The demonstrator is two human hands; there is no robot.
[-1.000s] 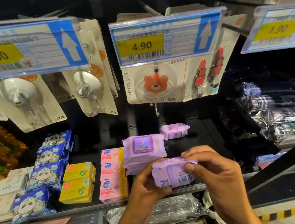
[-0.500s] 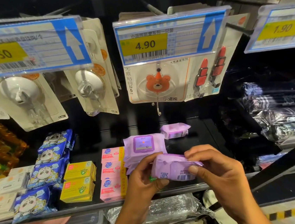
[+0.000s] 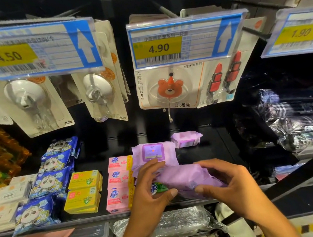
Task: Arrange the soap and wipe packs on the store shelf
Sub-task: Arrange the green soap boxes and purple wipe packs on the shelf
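Both my left hand (image 3: 150,191) and right hand (image 3: 233,185) have fingers (image 3: 154,165) curled round a blurred purple wipe pack (image 3: 184,179), seemingly just above the shelf (image 3: 209,147) front, beside the pink soap boxes (image 3: 120,181).

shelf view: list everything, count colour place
held wipe pack: 1, purple, in both hands
shelf wipe packs: at least 2, purple, middle and behind
pink soap packs: 3, pink, left of wipes
yellow soap boxes: 2, yellow, left of pink
panda packs: about 4, blue, farther left
green pack: 1, green, under held pack
price tags: 3, yellow and blue, above
hook cards: several, white, hanging above
left hand: grips held pack
right hand: grips held pack
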